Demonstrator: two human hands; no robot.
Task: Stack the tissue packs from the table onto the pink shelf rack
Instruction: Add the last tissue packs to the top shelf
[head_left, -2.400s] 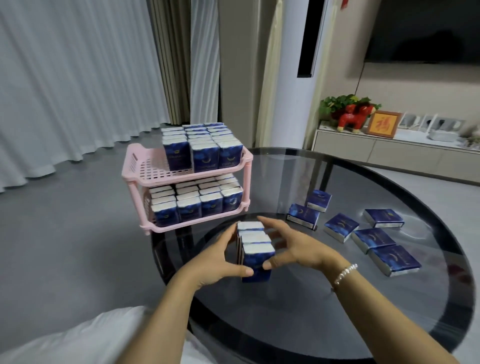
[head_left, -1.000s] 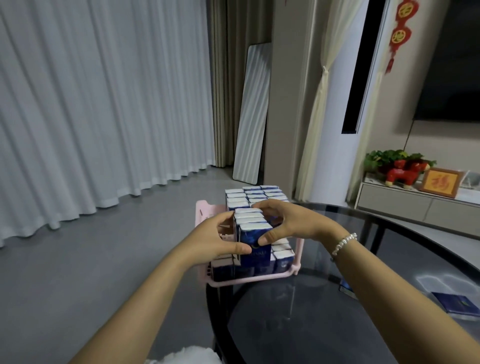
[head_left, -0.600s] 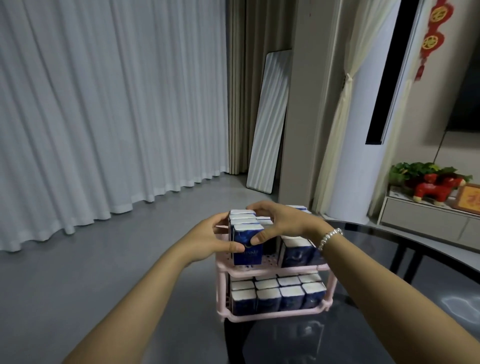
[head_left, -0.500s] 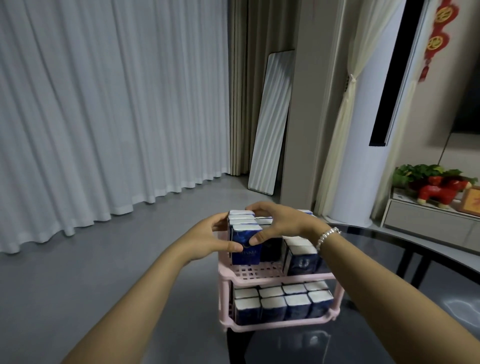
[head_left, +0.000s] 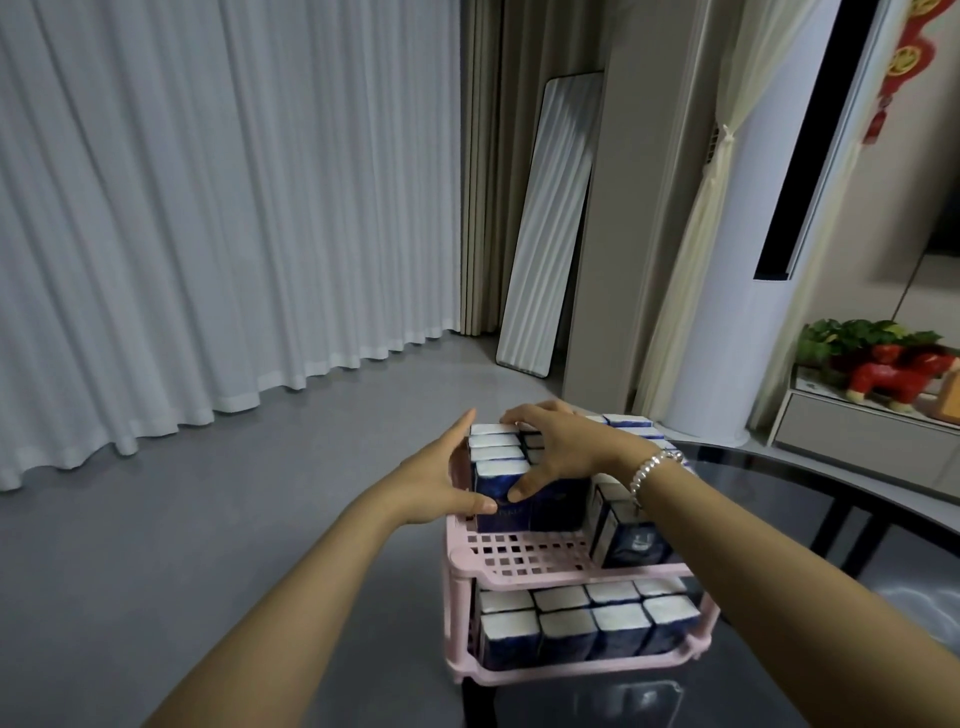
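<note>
Tissue packs (head_left: 501, 470) clamped by both hands | pink rack (head_left: 524, 561) on dark glass table (head_left: 810, 493) | grey floor (head_left: 208, 509)

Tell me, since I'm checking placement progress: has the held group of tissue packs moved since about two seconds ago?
Yes. The held tissue packs went from the glass table up onto the pink rack's top tier, left side.

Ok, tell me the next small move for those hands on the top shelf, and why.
Probably let go and draw both hands back. The bundle of tissue packs already stands on the pink rack's top tier, at its left end beside the packs already there, while the left hand and right hand squeeze it from either side.
</note>
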